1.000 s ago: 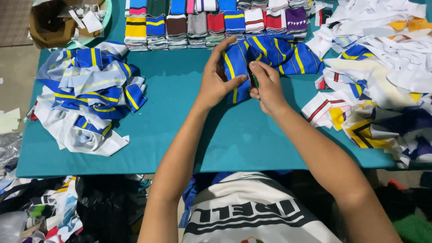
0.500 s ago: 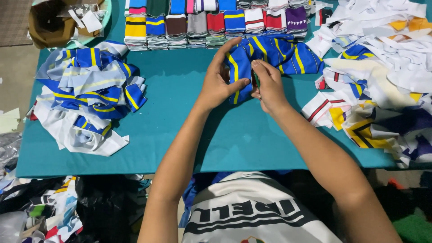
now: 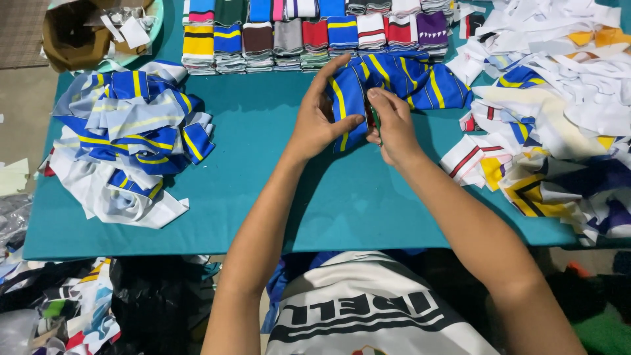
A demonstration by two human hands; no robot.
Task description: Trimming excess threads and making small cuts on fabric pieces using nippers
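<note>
Both hands meet at about 12 o'clock on the teal bench [image 3: 197, 217], working one blue cloth piece with yellow stripes [image 3: 420, 82]. The left hand [image 3: 319, 118] has its fingers clamped on the cloth's near left edge, thumb pressed on top, apparently to pin it flat and taut. The right hand [image 3: 393, 128] has its fingers pinched together on the same edge, just beside the left thumb; something small and dark sits under them, too hidden to tell what. The rest of the cloth fans away toward 1 o'clock, lying loose on the bench.

Heap of blue, yellow and white cloth pieces [image 3: 125, 144] at 9 o'clock, well apart from the hands, loosely dumped. Bigger mixed pile of white, yellow and navy scraps [image 3: 559, 112] at 3 o'clock, its edge near the right wrist, within easy reach. Row of neatly folded striped stacks [image 3: 309, 33] along the far edge at 12 o'clock, just behind the held cloth, sorted by colour, it looks like. Brown cardboard box [image 3: 72, 36] with paper bits at 10 o'clock, off the corner.
</note>
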